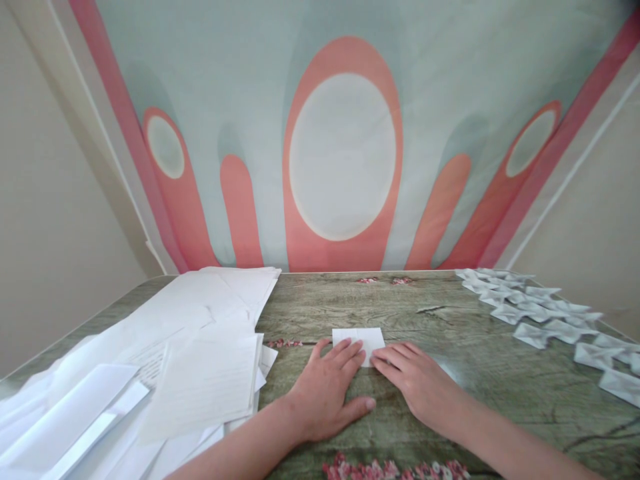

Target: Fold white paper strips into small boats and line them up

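Observation:
A small white folded piece of paper (358, 335) lies flat on the wood-patterned table, in front of me near the middle. My left hand (331, 388) rests palm down over its left part, fingers spread and thumb stretched to the right. At the paper's right edge, the fingertips of my right hand (417, 380) are drawn together and touch it. Whether those fingers pinch the paper or only press on it is hard to make out. Both hands cover the paper's lower part.
Loose white sheets (200, 373), some printed, cover the table's left side in a spread pile. Rows of folded white paper pieces (545, 310) lie along the right side. A patterned backdrop (345, 257) stands behind the table's (310, 307) far edge.

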Motion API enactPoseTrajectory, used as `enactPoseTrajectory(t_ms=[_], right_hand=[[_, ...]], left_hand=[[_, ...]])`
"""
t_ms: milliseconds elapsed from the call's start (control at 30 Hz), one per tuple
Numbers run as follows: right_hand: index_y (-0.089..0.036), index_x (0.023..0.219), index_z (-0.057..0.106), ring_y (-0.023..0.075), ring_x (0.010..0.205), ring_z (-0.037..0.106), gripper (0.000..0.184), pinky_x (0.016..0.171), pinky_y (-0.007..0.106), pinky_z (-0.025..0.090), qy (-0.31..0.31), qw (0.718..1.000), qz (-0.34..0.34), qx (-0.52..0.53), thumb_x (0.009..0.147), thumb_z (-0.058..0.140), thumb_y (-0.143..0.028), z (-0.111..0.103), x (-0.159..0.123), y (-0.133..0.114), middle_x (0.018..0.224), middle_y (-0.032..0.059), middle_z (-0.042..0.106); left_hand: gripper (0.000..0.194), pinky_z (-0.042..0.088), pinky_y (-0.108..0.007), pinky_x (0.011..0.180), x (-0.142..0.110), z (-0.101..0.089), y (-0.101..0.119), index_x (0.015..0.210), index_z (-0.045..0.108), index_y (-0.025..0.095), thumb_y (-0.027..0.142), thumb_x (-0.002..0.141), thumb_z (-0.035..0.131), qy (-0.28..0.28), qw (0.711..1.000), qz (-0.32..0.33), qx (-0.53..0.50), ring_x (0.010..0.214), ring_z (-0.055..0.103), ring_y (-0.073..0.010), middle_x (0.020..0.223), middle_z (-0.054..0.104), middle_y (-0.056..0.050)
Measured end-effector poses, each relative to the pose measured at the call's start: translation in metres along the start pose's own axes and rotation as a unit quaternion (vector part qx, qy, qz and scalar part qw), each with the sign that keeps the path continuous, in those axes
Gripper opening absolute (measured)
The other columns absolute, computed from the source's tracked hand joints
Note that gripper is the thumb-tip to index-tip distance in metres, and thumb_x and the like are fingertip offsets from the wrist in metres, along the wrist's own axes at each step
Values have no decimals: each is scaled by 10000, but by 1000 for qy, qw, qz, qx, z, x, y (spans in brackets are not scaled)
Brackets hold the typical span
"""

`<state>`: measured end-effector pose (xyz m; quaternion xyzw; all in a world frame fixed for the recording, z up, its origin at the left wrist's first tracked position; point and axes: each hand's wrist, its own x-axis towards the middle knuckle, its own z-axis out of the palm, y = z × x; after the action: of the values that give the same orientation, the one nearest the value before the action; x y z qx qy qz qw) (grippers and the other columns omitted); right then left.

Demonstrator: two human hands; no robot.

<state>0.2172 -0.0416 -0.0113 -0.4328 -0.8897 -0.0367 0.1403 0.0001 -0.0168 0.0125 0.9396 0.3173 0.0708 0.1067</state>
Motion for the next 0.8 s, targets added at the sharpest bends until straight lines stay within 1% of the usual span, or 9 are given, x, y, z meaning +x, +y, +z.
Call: enactPoseTrajectory(t_ms=[167,300,433,600,800], right_hand=[[-154,1105,568,208,959,497,313,858,361,390,-5,1000,-4,-13,810,501,-74,3,0,-1,1053,71,601],[-145,1096,579,213,938,500,303,847,363,407,-5,1000,-1,-21,811,508,-74,2,1,-3,1035,81,602],[-144,1090,587,214,930,496,303,841,363,418,-6,1000,0,-24,803,523,-70,1,2,-4,1033,79,599],[-143,1093,589,211,932,493,306,850,359,418,-9,1000,3,-19,794,559,-83,2,2,-4,1040,69,598],[-148,1098,589,216,934,498,294,848,362,419,-9,1000,7,-26,814,537,-94,1,2,-6,1046,77,597]], left_hand=[[584,158,-495,1053,0,0,1,1325,344,219,582,868,307,11,1000,-2,1,1301,263,-255,1407,341,-81],[548,144,-523,1051,-1,-1,1,1294,381,230,573,873,306,8,1000,5,-4,1301,261,-268,1400,351,-84],[549,133,-533,1052,-2,-1,-1,1310,365,244,572,875,303,2,1000,17,3,1304,254,-278,1412,328,-85],[538,137,-499,1062,-2,-2,-2,1326,359,268,562,879,310,16,998,31,58,1286,292,-263,1391,367,-65],[506,147,-475,1066,-3,-8,4,1250,467,267,570,874,317,31,992,12,123,1289,289,-252,1350,428,-46]])
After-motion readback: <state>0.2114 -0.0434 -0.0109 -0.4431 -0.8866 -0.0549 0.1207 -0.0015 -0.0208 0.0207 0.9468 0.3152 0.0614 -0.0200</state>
